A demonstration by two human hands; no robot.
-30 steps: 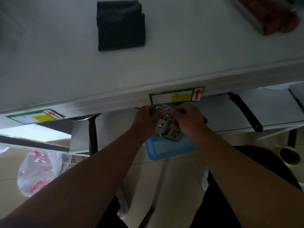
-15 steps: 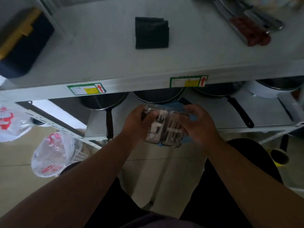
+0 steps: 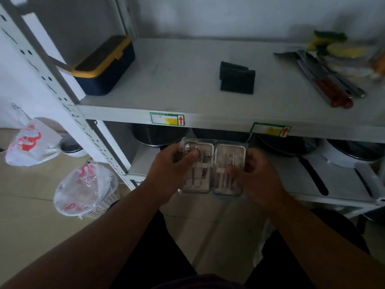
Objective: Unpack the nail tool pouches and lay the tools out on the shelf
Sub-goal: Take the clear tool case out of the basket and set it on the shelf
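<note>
The nail tool case (image 3: pixel 212 166) is held open like a book between both hands, in front of and below the front edge of the shelf (image 3: pixel 187 80), so the lay-out area lies forward and upward from the grip. The left hand (image 3: pixel 173 174) grips the left half, thumb curled over its upper face and pressing near the clippers; the right hand (image 3: pixel 254 176) grips the right half, thumb across its lower middle and fingers wrapped behind the outer edge. The hinge line runs away from the person, between the two halves, and the tools inside lie parallel to it, so their long axes point toward the shelf. Neither hand is clearly nearer the shelf; both are level with the case. Since both hands are occupied, one grip probably has to release its half before any tool can be drawn out, and the left thumb is already nearest a tool. The case is pale and rectangular, with rounded corners and a clear wrapper or cover showing at its top left edge. The left half carries clippers and small scissors; the right half carries several slim metal tools whose types cannot be told. On the shelf, a dark folded pouch (image 3: pixel 237 78) lies near the middle, with bare shelf on either side
</note>
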